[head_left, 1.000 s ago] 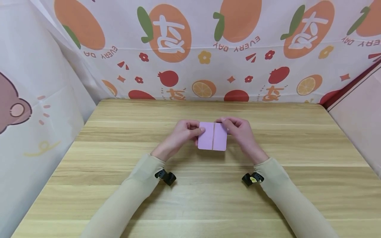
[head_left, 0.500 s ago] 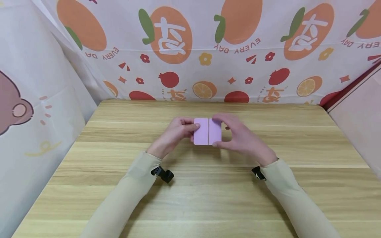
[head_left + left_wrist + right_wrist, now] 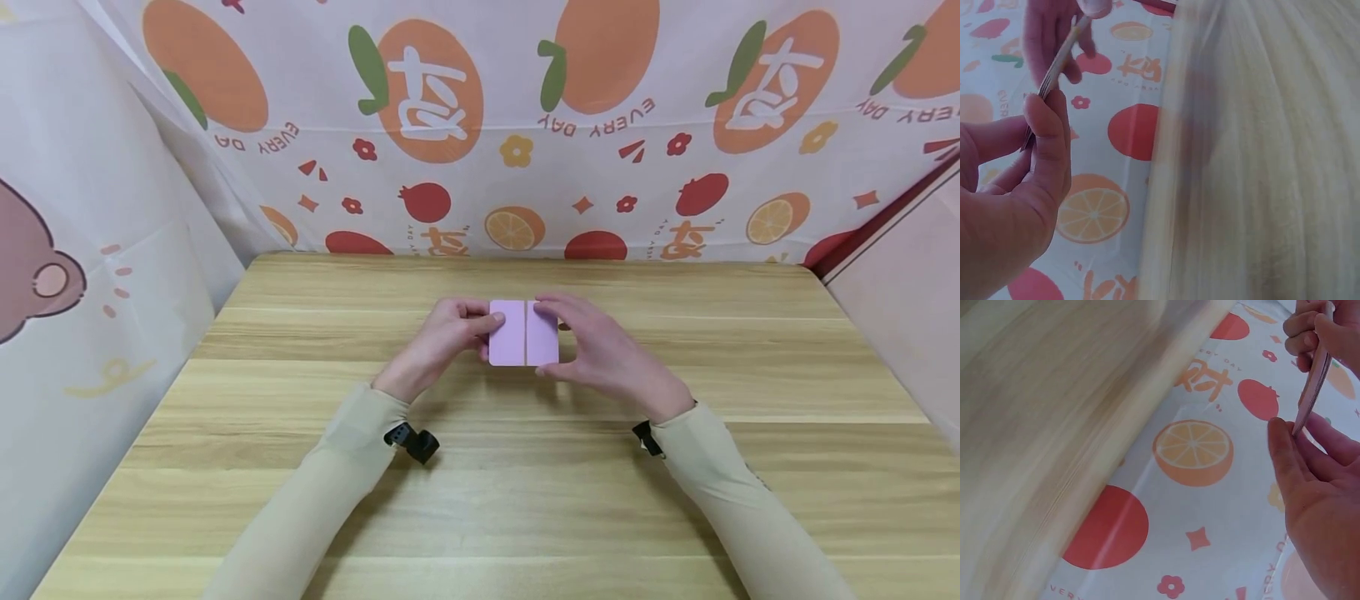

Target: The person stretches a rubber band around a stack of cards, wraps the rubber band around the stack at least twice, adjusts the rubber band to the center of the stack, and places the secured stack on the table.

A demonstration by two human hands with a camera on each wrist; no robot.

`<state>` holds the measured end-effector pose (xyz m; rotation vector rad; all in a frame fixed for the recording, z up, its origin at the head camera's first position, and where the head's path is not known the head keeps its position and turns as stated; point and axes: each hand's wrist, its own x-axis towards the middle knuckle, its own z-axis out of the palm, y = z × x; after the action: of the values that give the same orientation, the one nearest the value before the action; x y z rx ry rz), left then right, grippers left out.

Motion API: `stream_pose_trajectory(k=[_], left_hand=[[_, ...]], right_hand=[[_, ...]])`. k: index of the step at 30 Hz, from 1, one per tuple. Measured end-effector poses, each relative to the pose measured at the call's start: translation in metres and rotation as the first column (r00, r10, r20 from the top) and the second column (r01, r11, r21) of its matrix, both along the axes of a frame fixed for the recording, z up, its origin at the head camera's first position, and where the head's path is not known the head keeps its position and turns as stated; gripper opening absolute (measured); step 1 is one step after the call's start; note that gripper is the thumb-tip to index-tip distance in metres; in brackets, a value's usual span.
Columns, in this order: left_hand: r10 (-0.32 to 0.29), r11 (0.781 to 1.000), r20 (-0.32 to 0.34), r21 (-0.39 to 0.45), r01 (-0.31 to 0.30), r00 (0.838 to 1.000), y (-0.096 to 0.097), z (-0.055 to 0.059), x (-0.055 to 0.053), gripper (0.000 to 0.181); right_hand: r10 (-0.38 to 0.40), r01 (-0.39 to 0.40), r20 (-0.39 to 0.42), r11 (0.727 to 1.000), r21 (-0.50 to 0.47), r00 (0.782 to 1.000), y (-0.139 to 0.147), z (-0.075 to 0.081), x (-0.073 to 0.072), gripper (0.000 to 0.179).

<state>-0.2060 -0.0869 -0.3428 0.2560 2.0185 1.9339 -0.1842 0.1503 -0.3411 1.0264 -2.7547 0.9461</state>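
A thin lilac stack of square cards [image 3: 510, 343] is held above the table, with a narrow tan band [image 3: 526, 337] running down its middle. My left hand [image 3: 448, 335] pinches its left side, thumb on the near face and fingers behind. My right hand [image 3: 618, 360] grips the right part, fingers at the top edge and thumb at the bottom corner. Seen edge-on in the left wrist view, the stack [image 3: 1055, 67] shows several thin layers. In the right wrist view the stack [image 3: 1314, 390] stands steeply between both hands. Its rear face is hidden in the head view.
A wood-grain table [image 3: 480, 500] lies beneath both arms. Behind it hangs a white cloth [image 3: 465, 179] printed with fruit, and another pale cloth [image 3: 150, 275] closes off the left side. Each wrist wears a small black strap device.
My right hand has gone from pinching the top right corner to spanning the stack's right part from top to bottom. The stack has shifted slightly left and up; the left hand keeps its pinch.
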Motion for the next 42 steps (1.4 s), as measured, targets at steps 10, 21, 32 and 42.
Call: stream_pose_trajectory(k=[10,21,32,42], left_hand=[[-0.272,0.866,-0.450,-0.500,0.012,0.851,-0.006,0.011,0.002,0.073],[-0.428,0.741,-0.455,-0.671,0.016,0.781,-0.002,0.017,0.009,0.048],[-0.466,0.682,-0.491,-0.729,-0.054,0.736,0.000,0.010,0.010,0.051],[-0.479,0.660,-0.447,-0.751,-0.026,0.755,0.000,0.002,0.010,0.050]], right_hand=[[-0.038,0.038,0.007,0.999,0.002,0.999,0.005,0.002,-0.002,0.080],[-0.040,0.040,0.018,0.999,0.012,0.999,0.008,-0.001,-0.006,0.079],[-0.062,0.058,0.036,0.994,0.095,0.997,0.002,-0.006,-0.004,0.079],[-0.062,0.049,0.098,0.990,0.131,0.993,0.002,-0.010,-0.008,0.077]])
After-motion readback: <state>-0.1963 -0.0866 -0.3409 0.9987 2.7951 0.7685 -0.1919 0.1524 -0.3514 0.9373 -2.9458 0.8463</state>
